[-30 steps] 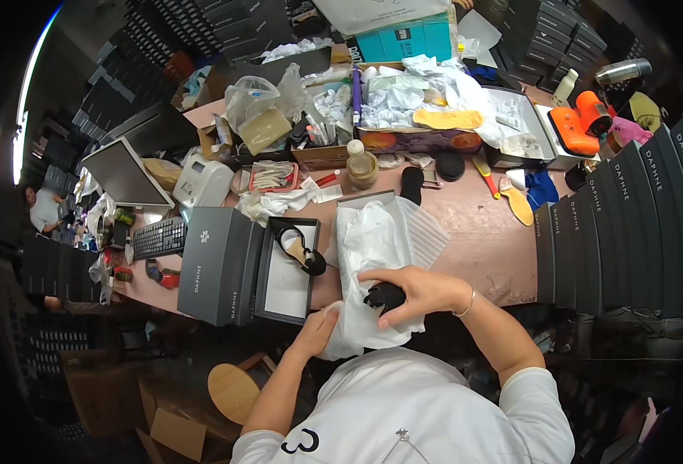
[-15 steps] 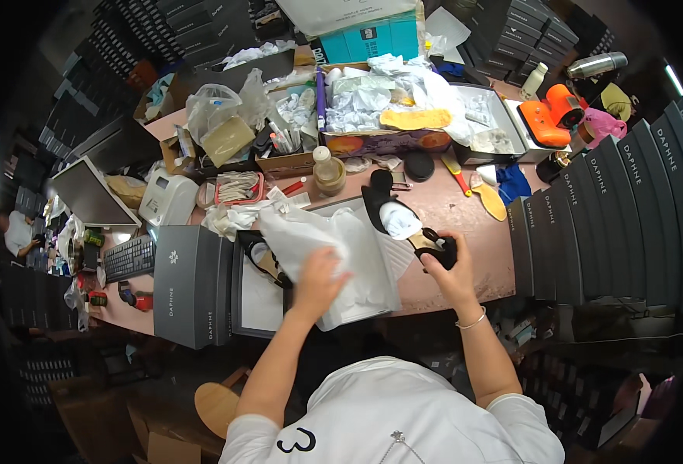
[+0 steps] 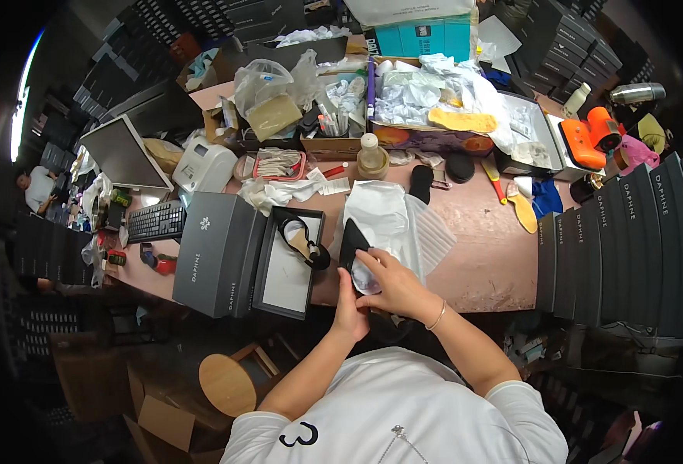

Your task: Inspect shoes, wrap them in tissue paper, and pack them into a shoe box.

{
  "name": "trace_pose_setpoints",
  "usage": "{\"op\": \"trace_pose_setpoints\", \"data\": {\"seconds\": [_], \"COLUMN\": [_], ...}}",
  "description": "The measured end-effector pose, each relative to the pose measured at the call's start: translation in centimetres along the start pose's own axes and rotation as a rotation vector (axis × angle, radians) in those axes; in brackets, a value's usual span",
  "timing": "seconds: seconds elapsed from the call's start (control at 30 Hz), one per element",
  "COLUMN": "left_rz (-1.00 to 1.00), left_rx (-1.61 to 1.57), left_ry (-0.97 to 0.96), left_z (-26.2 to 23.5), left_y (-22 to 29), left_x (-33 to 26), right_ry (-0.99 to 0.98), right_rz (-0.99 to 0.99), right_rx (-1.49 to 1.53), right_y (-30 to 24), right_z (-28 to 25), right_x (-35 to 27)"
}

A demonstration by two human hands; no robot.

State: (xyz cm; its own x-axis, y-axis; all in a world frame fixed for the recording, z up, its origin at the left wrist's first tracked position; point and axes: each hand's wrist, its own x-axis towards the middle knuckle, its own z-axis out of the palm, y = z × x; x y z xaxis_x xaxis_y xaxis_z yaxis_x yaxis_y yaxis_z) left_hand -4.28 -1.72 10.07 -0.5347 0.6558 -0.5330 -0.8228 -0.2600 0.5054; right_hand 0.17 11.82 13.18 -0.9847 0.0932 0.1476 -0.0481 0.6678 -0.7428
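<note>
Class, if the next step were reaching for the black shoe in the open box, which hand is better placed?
Probably the left hand: it is nearer the boxed shoe, which lies leftward. The right hand sits farther off. Both touch the held shoe, so the left must let go first.

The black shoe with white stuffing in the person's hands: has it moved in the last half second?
Yes: the black shoe went left and nearer the person; its toe was right of the translucent white-capped bottle, now slightly left.
</note>
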Motion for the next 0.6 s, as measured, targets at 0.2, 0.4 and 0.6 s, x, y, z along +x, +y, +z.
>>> {"op": "trace_pose_setpoints", "data": {"seconds": [0.2,0.4,0.6], "left_rz": [0.001,0.104,0.005], "left_rx": [0.004,-0.025,-0.045], "left_ry": [-0.02,0.177,0.16], "left_z": [-1.2,-1.3,-3.7], "left_y": [-0.2,-0.5,5.2], "left_x": [-1.0,-0.2,0.5], "right_ry": [0.075,0.176,0.243], "right_rz": [0.04,-0.041,0.062], "right_rx": [0.007,0.016,-0.36], "right_y": [1.6,2.0,9.4], "right_z": [2.9,3.5,1.7], "right_x": [0.7,0.6,4.3]}}
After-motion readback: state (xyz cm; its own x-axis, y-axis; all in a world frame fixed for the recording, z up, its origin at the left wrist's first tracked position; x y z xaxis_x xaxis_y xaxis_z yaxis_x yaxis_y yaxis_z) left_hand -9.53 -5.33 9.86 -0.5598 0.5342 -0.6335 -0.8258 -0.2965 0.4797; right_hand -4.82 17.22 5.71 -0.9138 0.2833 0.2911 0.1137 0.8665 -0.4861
